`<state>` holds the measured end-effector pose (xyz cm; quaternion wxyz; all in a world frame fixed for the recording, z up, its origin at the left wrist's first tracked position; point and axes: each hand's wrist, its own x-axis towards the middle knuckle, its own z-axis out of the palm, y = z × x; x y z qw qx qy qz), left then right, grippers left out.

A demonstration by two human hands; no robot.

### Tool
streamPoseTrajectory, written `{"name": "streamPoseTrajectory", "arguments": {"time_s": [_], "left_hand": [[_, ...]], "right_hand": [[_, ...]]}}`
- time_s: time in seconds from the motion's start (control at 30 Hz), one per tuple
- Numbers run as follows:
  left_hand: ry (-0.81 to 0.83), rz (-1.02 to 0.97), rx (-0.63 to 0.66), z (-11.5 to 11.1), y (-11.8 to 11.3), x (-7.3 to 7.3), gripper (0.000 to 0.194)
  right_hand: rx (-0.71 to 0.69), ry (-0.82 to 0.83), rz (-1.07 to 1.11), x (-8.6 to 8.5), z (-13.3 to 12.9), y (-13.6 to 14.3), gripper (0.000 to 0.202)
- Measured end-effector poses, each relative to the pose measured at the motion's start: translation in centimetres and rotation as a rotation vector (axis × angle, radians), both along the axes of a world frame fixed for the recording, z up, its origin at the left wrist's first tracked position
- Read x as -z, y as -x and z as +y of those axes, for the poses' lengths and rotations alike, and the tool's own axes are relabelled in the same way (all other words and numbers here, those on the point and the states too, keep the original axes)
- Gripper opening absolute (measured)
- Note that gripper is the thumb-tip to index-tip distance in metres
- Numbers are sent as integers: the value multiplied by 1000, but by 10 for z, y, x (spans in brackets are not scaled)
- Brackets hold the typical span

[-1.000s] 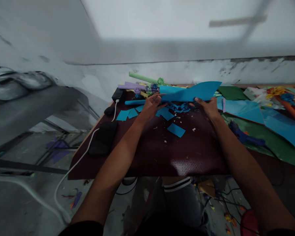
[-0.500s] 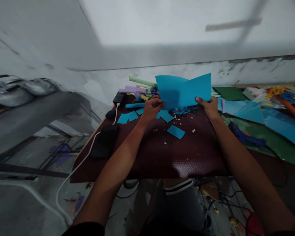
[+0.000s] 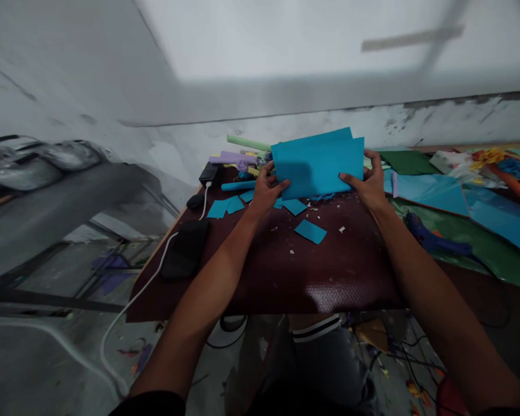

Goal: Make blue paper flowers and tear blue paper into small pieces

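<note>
Blue paper (image 3: 318,167) is held up above the far part of the dark red table, with two overlapping layers showing along its top edge. My left hand (image 3: 268,188) grips its left edge, thumb in front. At the right edge my right hand (image 3: 368,180) pinches it, thumb on the front face and fingers behind. Beneath and to the left lie small blue pieces (image 3: 218,208), and one blue rectangle (image 3: 311,231) rests alone nearer the front. A rolled blue tube (image 3: 238,186) lies left of my left hand.
A black phone (image 3: 185,249) with a white cable lies on the table's (image 3: 260,283) left side. Purple rolls (image 3: 234,157) stand at the back. To the right are a blue glue gun (image 3: 437,240), blue sheets (image 3: 431,193) and green material (image 3: 489,254).
The raised paper has gone from one curved sheet to two overlapping layers, flatter and slightly lower. My right hand's fingers have spread up behind its right edge.
</note>
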<state>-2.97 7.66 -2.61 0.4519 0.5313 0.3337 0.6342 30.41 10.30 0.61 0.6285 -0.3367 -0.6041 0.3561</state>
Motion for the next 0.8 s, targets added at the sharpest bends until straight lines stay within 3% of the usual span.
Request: {"name": "streamPoseTrajectory", "arguments": {"time_s": [0.1,0.17,0.27,0.33,0.53,0.8], "left_hand": [[17,19,10,1,0,0,90],[-2,62,10,0,1,-1,78],[15,108,36,-1,3,-1,73],[47,144,53,0,4,-1,72],[-35,161,-5,3,4,3,76],[40,230,20,-3,3,0,77]], "right_hand": [[-25,58,-2,1,1,-2,129],[-24,98,7,3,5,-4,112],[-19,104,22,6,11,-6,72],[-4,80,27,7,13,-7,62],[-6,103,-32,6,10,-6,62],[5,130,-58,3,7,-14,67]]}}
